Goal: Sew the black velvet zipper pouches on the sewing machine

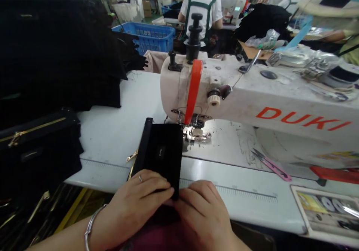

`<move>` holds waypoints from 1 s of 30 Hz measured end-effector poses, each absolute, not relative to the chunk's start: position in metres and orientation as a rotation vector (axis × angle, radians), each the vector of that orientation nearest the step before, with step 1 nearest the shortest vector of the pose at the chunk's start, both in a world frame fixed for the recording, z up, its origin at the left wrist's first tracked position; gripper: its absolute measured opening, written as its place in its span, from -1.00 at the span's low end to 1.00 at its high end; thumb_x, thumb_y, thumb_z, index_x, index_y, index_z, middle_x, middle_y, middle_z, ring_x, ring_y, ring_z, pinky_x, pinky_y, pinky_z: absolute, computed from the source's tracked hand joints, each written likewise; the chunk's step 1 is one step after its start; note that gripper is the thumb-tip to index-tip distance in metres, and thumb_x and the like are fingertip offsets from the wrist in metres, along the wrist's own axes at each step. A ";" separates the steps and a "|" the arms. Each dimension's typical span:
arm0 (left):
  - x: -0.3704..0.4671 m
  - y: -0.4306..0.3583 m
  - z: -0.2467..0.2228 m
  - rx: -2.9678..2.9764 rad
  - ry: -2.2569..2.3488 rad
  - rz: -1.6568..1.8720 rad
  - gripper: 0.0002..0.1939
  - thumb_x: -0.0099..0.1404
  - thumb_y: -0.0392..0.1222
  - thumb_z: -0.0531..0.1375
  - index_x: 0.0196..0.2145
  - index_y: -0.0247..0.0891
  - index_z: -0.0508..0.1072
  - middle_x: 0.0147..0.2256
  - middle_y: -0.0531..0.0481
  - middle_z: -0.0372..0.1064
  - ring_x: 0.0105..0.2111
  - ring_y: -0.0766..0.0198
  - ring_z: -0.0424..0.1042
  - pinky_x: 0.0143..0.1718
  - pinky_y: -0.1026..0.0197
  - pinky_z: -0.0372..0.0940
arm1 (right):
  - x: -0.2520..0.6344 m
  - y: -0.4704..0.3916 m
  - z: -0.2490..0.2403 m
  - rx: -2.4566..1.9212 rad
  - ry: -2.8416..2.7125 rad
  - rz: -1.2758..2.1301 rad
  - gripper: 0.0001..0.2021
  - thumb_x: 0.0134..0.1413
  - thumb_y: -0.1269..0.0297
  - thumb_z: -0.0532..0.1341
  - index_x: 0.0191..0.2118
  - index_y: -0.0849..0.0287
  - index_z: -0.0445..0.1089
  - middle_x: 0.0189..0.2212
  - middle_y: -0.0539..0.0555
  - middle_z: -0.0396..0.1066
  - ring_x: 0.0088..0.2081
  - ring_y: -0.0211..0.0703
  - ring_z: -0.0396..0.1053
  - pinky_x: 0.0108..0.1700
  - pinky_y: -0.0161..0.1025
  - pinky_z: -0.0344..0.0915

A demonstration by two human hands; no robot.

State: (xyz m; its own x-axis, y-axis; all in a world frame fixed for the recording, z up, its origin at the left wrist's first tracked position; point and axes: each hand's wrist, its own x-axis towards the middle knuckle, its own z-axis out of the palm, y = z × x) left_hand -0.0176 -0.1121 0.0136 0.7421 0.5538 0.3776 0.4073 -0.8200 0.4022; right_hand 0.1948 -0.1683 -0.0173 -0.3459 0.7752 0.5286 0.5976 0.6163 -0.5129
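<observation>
A black fabric pouch piece (165,142) with a small label and a gold zipper lies on the sewing table, its right edge beside the presser foot (196,134) of the sewing machine (224,82). My left hand (137,196), wearing a ring and a bracelet, presses on the near end of the pouch piece with fingers closed on it. At the near right corner, my right hand (203,211) pinches the edge of the same piece. The fingertips of both hands almost meet there, and parts of them are hidden.
Stacked black pouch pieces (56,49) rise at the left, with another zippered one (36,146) nearer. Pink thread snips (272,165) lie right of the needle area. Behind the machine are a blue crate (148,34) and a person in a white shirt (202,4). A ruler strip (241,192) runs along the table.
</observation>
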 end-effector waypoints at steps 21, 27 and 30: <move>-0.023 -0.110 0.009 2.768 0.588 0.580 -0.76 0.49 -0.36 0.00 -0.03 -0.30 0.42 -0.09 -0.05 0.47 -0.13 0.24 0.38 0.00 0.16 0.31 | 0.201 -0.164 -0.014 -1.012 -2.155 0.219 -0.81 0.29 0.45 0.14 -0.06 0.24 0.45 -0.08 0.08 0.53 -0.24 -0.13 0.36 -0.22 -0.15 0.30; -0.026 -0.094 0.013 2.828 0.584 0.534 -0.72 0.49 -0.37 -0.04 -0.01 -0.25 0.42 -0.03 -0.04 0.47 -0.09 0.22 0.40 0.02 0.15 0.32 | 0.200 -0.149 -0.009 -1.017 -2.203 0.085 -0.79 0.27 0.47 0.12 -0.08 0.24 0.46 -0.11 0.06 0.55 -0.28 -0.13 0.38 -0.29 -0.18 0.35; -0.024 -0.083 0.015 2.822 0.573 0.563 -0.70 0.49 -0.38 -0.06 0.00 -0.27 0.41 -0.04 -0.06 0.47 -0.09 0.21 0.40 0.02 0.14 0.31 | 0.202 -0.140 -0.006 -1.030 -2.264 0.146 -0.78 0.26 0.45 0.13 -0.03 0.23 0.44 -0.07 0.07 0.53 -0.25 -0.10 0.38 -0.24 -0.16 0.37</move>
State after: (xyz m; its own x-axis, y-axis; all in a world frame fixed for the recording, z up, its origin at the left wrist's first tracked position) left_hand -0.0236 -0.0827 0.0151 0.8516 0.4111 0.3251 0.3319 -0.9031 0.2726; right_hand 0.2020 -0.1401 -0.0057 -0.4894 0.7100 0.5063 0.6391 0.6871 -0.3456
